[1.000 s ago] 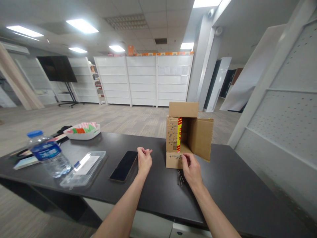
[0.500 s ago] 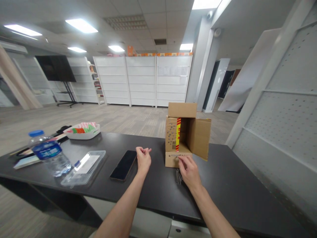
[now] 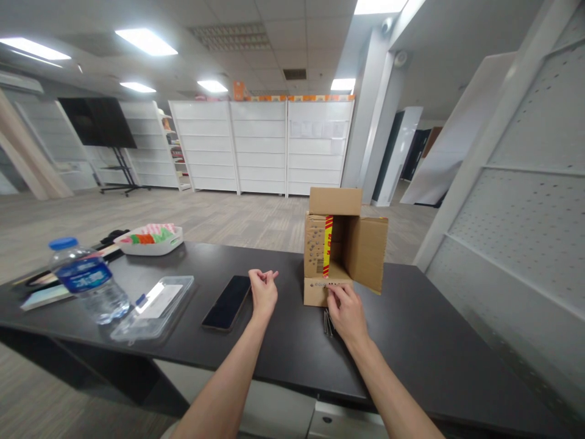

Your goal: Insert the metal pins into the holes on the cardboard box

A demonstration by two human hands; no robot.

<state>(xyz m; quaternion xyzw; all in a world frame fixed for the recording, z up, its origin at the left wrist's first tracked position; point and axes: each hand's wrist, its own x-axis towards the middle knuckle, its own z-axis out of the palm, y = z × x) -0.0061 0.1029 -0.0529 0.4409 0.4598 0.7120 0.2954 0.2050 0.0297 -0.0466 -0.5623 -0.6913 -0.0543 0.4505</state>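
A cardboard box (image 3: 316, 244) stands open toward me on the dark table, its side flap (image 3: 369, 253) swung out to the right. On its lower front flap (image 3: 314, 295) is a row of small dark marks or heads. My right hand (image 3: 346, 310) pinches at this flap with closed fingers; whatever they grip is too small to make out. Several thin metal nails or screws (image 3: 327, 323) lie beneath that hand, partly covered by it. Left of the box, my left hand (image 3: 264, 294) is raised with its fingers pinched together beside a black phone (image 3: 227, 303). Its fingertips show nothing I can name.
A clear plastic case (image 3: 158, 308) lies left of the phone, with a water bottle (image 3: 91, 281) behind it. Farther back are a white basket (image 3: 153, 247) of colourful packets and some books (image 3: 48, 297). A perforated panel (image 3: 525, 231) rises at the right.
The view has shifted slightly. Both hands keep nearly the same pose and place, the right one still at the box's lower flap.
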